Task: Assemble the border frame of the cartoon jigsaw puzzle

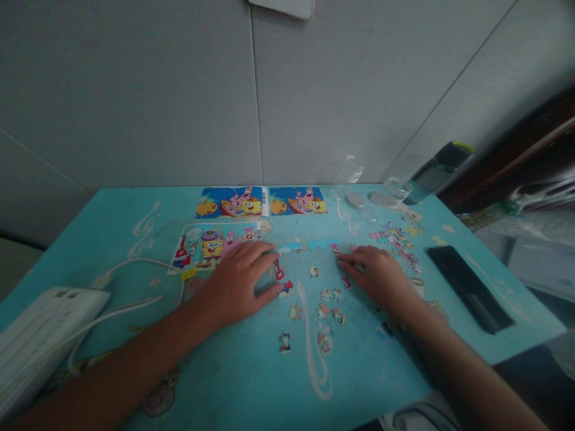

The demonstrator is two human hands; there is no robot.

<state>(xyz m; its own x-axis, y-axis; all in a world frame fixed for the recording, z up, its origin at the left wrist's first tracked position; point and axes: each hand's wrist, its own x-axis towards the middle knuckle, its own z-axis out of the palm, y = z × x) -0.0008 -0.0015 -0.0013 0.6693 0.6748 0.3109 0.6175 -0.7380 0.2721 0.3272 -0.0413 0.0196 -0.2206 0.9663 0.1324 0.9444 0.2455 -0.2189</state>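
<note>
Left hand (240, 281) spread, right hand (376, 272), grip unclear, jigsaw pieces (313, 272) between, cards (299, 200) beyond, bottle (438, 167)

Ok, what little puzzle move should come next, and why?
Maybe the right hand should nudge the piece at its fingertips snug against the top row: that row runs up to about there. The left hand is over by the side pieces. Whether the piece already fits is too small to tell.

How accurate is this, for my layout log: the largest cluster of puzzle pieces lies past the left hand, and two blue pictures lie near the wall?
Not quite: the head view shows the largest cluster past the right hand. Two blue pictures do lie near the wall.
</note>
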